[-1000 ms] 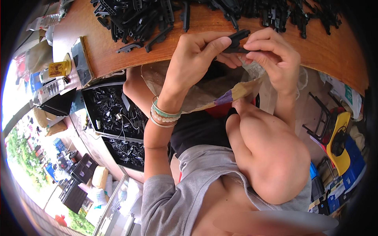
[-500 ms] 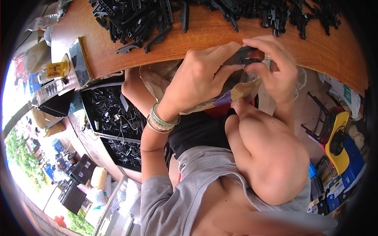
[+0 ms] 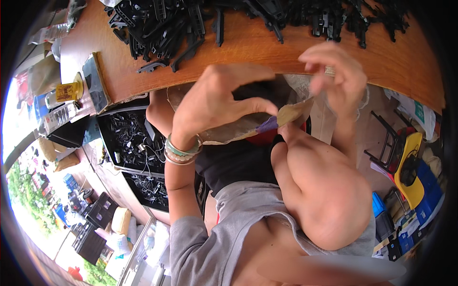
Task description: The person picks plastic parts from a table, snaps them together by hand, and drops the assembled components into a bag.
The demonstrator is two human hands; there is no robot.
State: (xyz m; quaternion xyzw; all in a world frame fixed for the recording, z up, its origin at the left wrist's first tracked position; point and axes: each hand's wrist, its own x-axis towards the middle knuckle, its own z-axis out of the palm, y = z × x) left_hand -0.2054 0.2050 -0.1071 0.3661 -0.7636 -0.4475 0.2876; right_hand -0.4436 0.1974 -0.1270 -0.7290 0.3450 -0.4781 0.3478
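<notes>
Centre frame: left hand (image 3: 224,102) and right hand (image 3: 334,78), earlier pinching black plastic part together, now apart, fingers loosely curled, empty. Black parts pile (image 3: 191,24) along top on wooden table (image 3: 286,52).

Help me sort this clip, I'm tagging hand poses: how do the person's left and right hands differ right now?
The left hand wears stacked bracelets at the wrist, while the right hand has a bare wrist. The left hand is curled with fingers folded inward; the right hand's fingers are looser and spread, slightly blurred. The left hand sits lower, below the wooden table edge; the right reaches up over it. Both appear to hold nothing and hover near the black plastic parts.
</notes>
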